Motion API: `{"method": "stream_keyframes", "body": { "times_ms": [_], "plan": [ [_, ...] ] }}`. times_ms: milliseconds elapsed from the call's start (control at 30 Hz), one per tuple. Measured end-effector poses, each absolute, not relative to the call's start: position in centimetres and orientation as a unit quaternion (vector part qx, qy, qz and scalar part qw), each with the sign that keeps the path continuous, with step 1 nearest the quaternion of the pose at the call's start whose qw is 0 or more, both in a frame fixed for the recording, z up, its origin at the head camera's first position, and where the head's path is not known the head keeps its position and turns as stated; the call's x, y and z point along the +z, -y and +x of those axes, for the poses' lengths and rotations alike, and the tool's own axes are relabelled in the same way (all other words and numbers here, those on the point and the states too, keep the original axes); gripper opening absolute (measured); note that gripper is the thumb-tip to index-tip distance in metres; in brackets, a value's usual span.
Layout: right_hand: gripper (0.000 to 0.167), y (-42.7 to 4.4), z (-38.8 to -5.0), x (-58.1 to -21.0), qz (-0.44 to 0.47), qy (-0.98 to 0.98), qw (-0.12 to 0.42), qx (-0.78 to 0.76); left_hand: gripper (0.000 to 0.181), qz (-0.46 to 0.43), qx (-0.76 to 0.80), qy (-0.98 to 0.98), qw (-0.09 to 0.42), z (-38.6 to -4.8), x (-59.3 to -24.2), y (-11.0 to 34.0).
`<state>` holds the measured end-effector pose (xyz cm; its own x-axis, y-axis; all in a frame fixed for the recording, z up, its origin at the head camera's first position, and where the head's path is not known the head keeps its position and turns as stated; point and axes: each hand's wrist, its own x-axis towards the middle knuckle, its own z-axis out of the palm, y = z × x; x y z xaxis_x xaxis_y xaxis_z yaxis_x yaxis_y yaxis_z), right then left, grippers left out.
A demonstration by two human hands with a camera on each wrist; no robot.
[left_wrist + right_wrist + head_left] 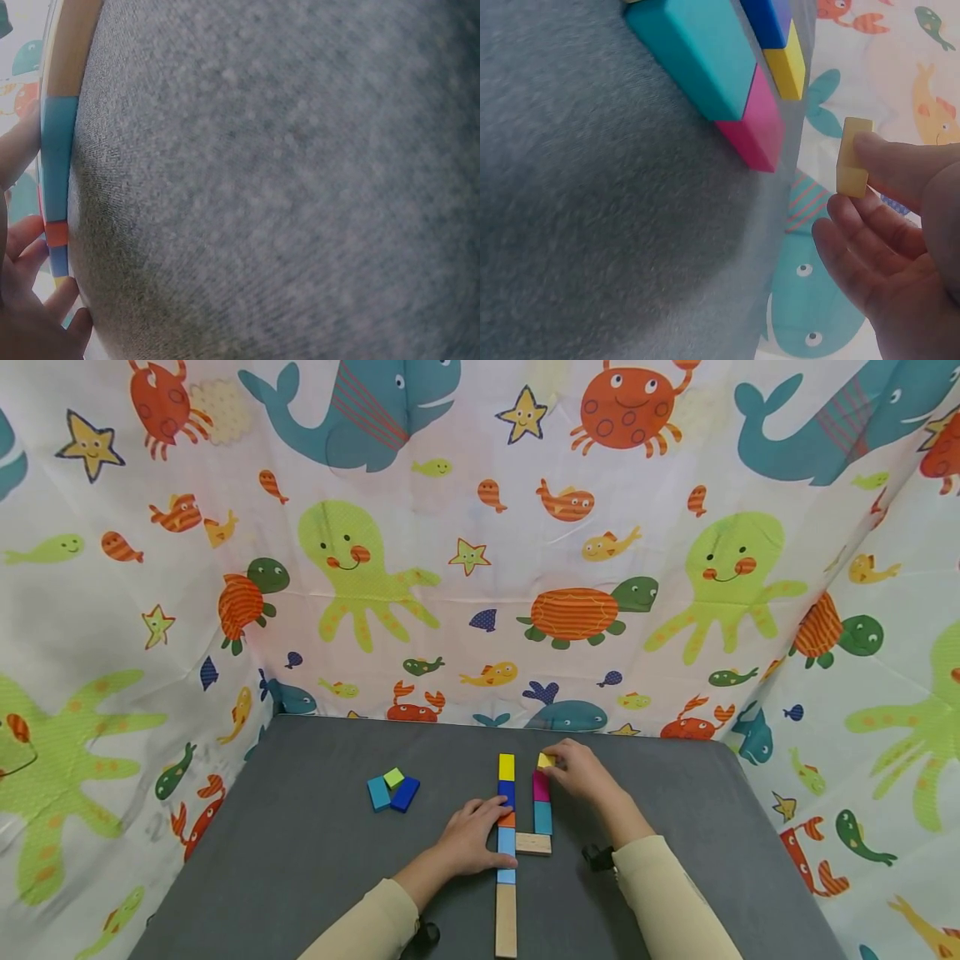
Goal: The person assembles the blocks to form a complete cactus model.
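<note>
"What's lying furthest left on the grey bench (300, 860)?"

"Three blocks, huddled close: a teal block (378, 794) on the nine o'clock side, a small green block (393, 778) at twelve, a dark blue block (405, 795) at three. They're at ten o'clock from the left hand (471, 842)."

"Is that hand gripping anything?"

"Not that I see. Its thumb and fingers are spread, resting along the long row (506, 876). The thumb's on the light blue stretch (506, 841), the fingertips up by the orange block (509, 820) and the blue block (507, 789). A yellow block (507, 767) ends that row at twelve, a plain wooden block (506, 920) at six."

"And to the right?"

"A wooden crosspiece (533, 844), at three o'clock from the light blue stretch. Above it a short row (542, 806) runs toward twelve: another teal block (542, 818), then a magenta block (541, 786)."

"What's the right hand (583, 772) doing, over at two o'clock from the left one?"

"Pinching a second yellow block (546, 761) between thumb and fingers, just off the magenta block's twelve o'clock end. From the right wrist you can see a gap between the two."

"And the sea-creature cloth (450, 647)?"

"Hangs from nine, through twelve, to three."
</note>
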<state>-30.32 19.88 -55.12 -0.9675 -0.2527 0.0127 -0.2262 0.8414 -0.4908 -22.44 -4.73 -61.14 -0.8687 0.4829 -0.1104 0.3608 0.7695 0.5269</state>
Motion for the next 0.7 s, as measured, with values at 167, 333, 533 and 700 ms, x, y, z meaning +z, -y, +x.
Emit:
{"method": "stream_keyframes", "body": {
  "times_ms": [167,333,533,700],
  "plan": [
    [0.036,-19.2,-30.8,-55.0,-0.113,-0.96,0.038,-0.254,0.088,0.225,0.252,-0.934,0.12,-22.5,-61.2,4.7],
    [0.036,-18.7,-31.2,-55.1,-0.111,-0.958,0.041,-0.262,0.088,0.223,0.25,-0.935,0.119,-22.4,-61.2,4.7],
    [0.035,-18.3,-32.1,-55.4,-0.126,-0.957,0.042,-0.259,0.088,0.221,0.257,-0.933,0.123,-22.3,-60.9,4.7],
    [0.036,-18.0,-32.8,-55.4,-0.133,-0.957,0.039,-0.255,0.088,0.222,0.257,-0.933,0.123,-22.3,-60.9,4.7]
  ]
}}
